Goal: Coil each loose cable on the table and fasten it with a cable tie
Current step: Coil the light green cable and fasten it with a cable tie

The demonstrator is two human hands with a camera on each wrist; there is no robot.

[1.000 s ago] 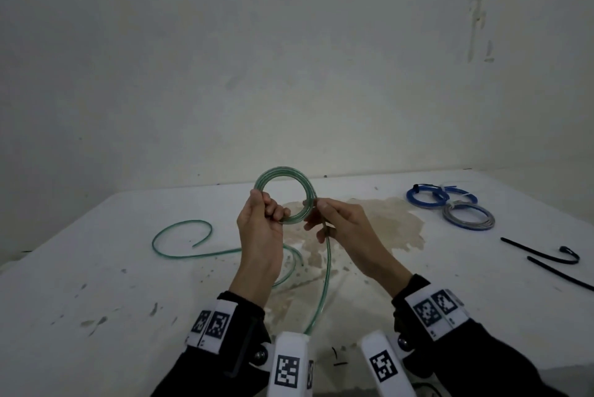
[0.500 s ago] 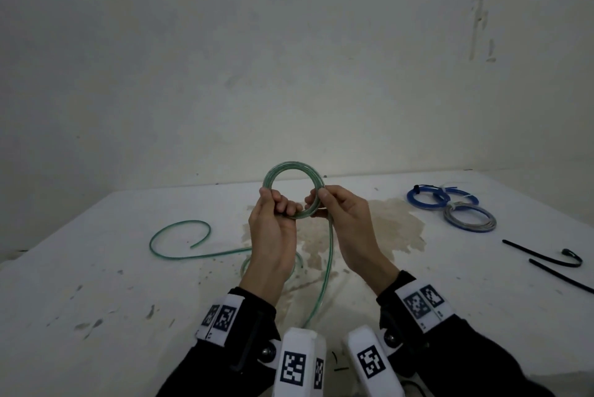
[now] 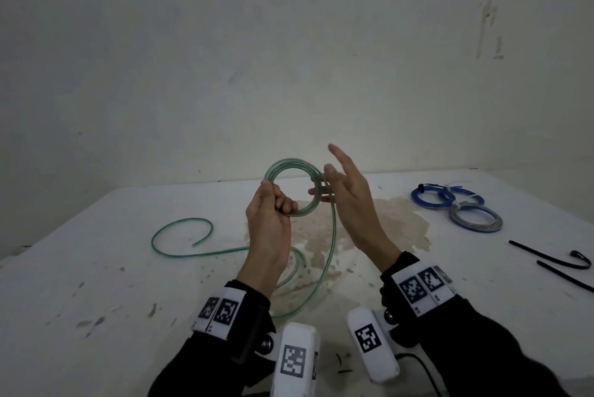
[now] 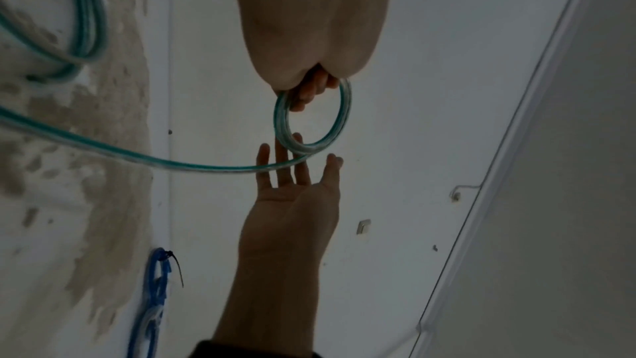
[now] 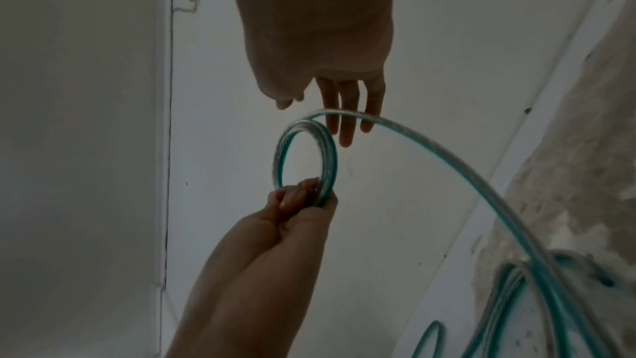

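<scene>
Half a second ago both hands pinched the coil; now the right hand (image 3: 350,200) has let go, its fingers straight and spread just beside the coil's right edge, holding nothing. It may brush the strand there; the views do not settle whether it touches.

The left hand (image 3: 270,219) alone has a grip on the translucent green plastic cable (image 3: 291,192), fingers and thumb curled round the lower left of a small round coil of several turns, held up above the white stained surface (image 3: 96,284). From the coil's right side one loose strand drops in a long curve to the surface, loops near the person's wrists, then runs left and ends in an open hook shape.

Far right on the surface lie two finished coils, touching each other: a blue cable coil (image 3: 432,197) and a grey cable coil (image 3: 475,218), each already tied. Nearer, at the right edge, lie loose black cable ties (image 3: 546,256).

Judged from this, the winding step is under way with much cable left. The next move probably calls for the right hand to take the hanging strand lower down and lay another turn into the left hand's grip, keeping the turns from springing apart.
</scene>
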